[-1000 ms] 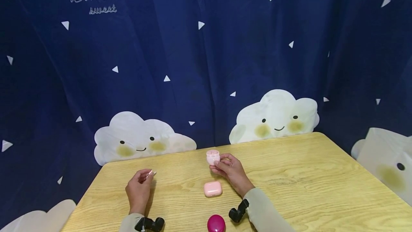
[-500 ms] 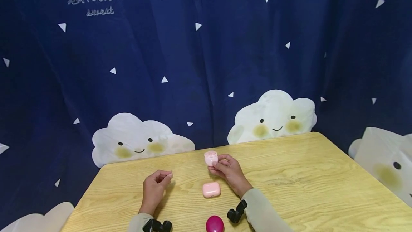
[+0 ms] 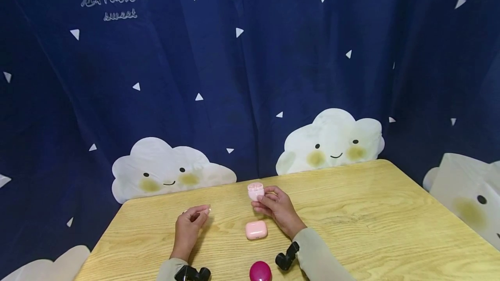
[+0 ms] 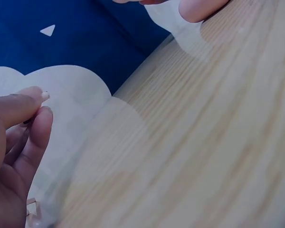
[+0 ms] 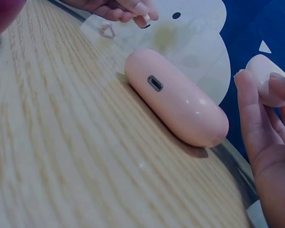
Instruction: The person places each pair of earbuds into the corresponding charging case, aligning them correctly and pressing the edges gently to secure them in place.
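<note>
My left hand (image 3: 188, 230) pinches a small pale earbud (image 5: 146, 18) between thumb and fingertips, and the fingers cover most of it. Opposite it, my right hand (image 3: 282, 212) holds a light pink earbud case (image 3: 255, 192) above the far part of the table, its top side facing up with the lid raised. A gap separates the left fingertips from that case. On the table between the hands lies a second pink earbud case (image 3: 256, 230), closed; its charging port faces the right wrist camera. Another small pale earbud (image 5: 107, 29) appears behind the left hand.
A round magenta case (image 3: 260, 271) sits at the near edge of the head view. The wooden table (image 3: 371, 220) ends at a dark blue curtain (image 3: 218, 55) with white clouds. Black wrist cameras (image 3: 287, 256) are strapped over both sleeves.
My left hand has moved right, closer to the light pink case, with the earbud in its fingertips. The right hand and the case in it have barely moved.
</note>
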`<state>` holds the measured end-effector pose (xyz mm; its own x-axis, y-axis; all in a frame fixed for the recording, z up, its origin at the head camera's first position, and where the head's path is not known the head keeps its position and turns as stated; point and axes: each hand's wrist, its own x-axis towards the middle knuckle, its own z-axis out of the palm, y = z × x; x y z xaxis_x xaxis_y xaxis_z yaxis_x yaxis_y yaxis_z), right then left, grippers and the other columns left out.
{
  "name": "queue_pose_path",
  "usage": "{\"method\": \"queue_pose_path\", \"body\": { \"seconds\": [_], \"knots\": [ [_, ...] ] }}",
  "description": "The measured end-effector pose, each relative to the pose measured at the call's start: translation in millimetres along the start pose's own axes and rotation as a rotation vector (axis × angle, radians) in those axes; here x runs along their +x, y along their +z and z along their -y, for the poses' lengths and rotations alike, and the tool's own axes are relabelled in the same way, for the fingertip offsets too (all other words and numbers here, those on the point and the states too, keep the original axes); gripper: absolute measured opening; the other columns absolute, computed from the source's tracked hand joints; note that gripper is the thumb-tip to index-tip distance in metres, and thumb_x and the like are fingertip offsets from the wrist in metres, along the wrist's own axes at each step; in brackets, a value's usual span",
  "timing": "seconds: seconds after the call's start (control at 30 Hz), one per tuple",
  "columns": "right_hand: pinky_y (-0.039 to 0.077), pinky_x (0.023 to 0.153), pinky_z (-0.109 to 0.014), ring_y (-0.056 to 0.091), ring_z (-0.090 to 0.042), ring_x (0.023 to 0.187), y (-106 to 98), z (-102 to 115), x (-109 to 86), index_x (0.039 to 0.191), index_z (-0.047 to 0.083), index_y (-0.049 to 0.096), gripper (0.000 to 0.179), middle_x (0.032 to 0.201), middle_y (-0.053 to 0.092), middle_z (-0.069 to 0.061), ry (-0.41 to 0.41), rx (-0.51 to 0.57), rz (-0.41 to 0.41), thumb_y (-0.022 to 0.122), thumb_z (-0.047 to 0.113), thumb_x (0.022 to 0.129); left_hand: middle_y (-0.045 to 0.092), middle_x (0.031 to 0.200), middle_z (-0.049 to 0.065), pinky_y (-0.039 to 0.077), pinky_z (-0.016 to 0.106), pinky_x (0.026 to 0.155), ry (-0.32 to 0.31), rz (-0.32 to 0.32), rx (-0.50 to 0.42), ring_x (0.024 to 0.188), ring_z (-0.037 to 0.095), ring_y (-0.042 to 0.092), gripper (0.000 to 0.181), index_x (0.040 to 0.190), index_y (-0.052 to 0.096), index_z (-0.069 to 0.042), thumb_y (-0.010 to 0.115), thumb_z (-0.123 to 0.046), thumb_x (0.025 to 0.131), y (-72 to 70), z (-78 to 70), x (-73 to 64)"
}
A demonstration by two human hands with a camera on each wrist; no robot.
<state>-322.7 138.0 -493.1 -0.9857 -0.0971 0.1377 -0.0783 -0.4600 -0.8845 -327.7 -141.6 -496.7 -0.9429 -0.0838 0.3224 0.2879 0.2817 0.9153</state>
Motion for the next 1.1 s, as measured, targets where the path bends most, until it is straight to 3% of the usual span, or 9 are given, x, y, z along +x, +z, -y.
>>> {"method": "queue_pose_path", "body": {
  "seconds": [0.17,0.37,0.57,0.8,1.1],
  "knots": [
    [0.055,0.082,-0.037,0.07,-0.028,0.088,0.0,0.4,1.2,0.112,-0.003,0.043,0.028,0.096,0.064,-0.014,-0.014,0.029,-0.004,0.061,-0.004,0.091,0.061,0.102,0.013,0.054,0.022,0.068,0.022,0.002,0.01,0.08,0.009,0.067,0.022,0.111,0.071,-0.004,0.066,-0.003,0.09,-0.6,-0.3,-0.8],
    [0.053,0.085,-0.038,0.07,-0.029,0.089,0.8,2.0,1.3,0.111,-0.006,0.045,0.03,0.095,0.063,-0.015,-0.022,0.053,-0.022,0.063,-0.008,0.087,0.066,0.096,0.013,0.053,0.021,0.066,-0.015,0.0,0.009,0.079,0.011,0.066,0.024,0.112,0.068,-0.002,0.067,-0.002,0.089,-0.1,0.0,-0.3],
    [0.053,0.085,-0.037,0.069,-0.029,0.09,1.1,1.3,2.3,0.112,-0.007,0.047,0.032,0.096,0.065,-0.016,-0.011,0.071,-0.042,0.065,-0.009,0.085,0.067,0.099,0.016,0.053,0.02,0.067,-0.074,-0.013,-0.054,0.081,0.008,0.066,0.022,0.105,0.062,0.001,0.072,-0.004,0.085,0.0,-2.0,0.3],
    [0.053,0.086,-0.038,0.069,-0.03,0.09,0.0,1.6,0.7,0.112,-0.006,0.047,0.033,0.097,0.064,-0.016,-0.003,0.069,-0.046,0.067,-0.007,0.085,0.067,0.102,0.015,0.053,0.021,0.069,-0.078,-0.024,-0.043,0.083,0.01,0.065,0.029,0.106,0.066,0.0,0.076,-0.014,0.083,0.7,-3.9,-0.9],
    [0.053,0.086,-0.038,0.069,-0.03,0.09,0.5,1.6,2.5,0.11,-0.004,0.048,0.03,0.097,0.063,-0.016,-0.006,0.085,-0.03,0.064,-0.009,0.086,0.069,0.097,0.012,0.054,0.024,0.068,-0.047,-0.045,-0.039,0.081,0.009,0.066,0.028,0.11,0.068,0.0,0.072,-0.014,0.087,5.2,-4.7,3.2]
  ]
}}
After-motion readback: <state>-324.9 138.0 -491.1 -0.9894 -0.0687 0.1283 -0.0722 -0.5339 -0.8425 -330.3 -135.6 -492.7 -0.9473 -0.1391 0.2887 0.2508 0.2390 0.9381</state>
